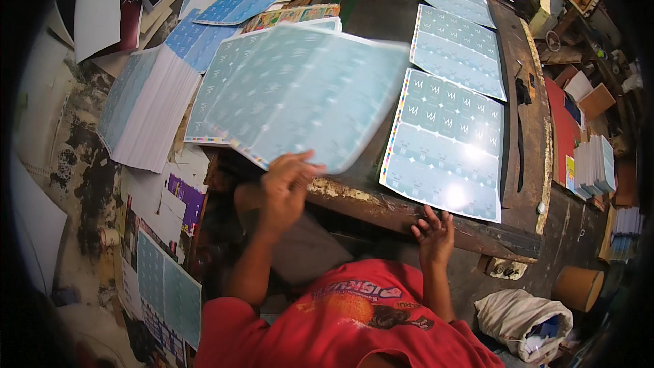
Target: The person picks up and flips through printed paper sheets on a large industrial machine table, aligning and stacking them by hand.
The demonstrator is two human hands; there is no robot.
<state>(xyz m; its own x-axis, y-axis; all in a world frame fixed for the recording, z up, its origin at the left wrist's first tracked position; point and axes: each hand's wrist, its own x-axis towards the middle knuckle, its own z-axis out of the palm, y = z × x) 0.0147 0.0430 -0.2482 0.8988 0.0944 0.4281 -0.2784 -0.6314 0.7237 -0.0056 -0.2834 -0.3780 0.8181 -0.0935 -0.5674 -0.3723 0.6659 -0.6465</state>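
Observation:
My left hand (285, 187) grips the near edge of a large pale blue printed sheet (313, 92), held lifted and blurred above a stack of like sheets (216, 88) on the dark worktable (524, 191). My right hand (434, 232) rests with spread fingers on the table's worn front edge, just below another printed sheet (446, 143) lying flat. Farther back on the table lie two more blue sheets (458, 51). I wear a red shirt.
A thick white paper stack topped with a blue sheet (146, 105) sits at left. More sheets lie on the floor at lower left (167, 293). Right of the table are stacked booklets (594, 167), a cardboard tube (578, 287) and a cloth bag (521, 320).

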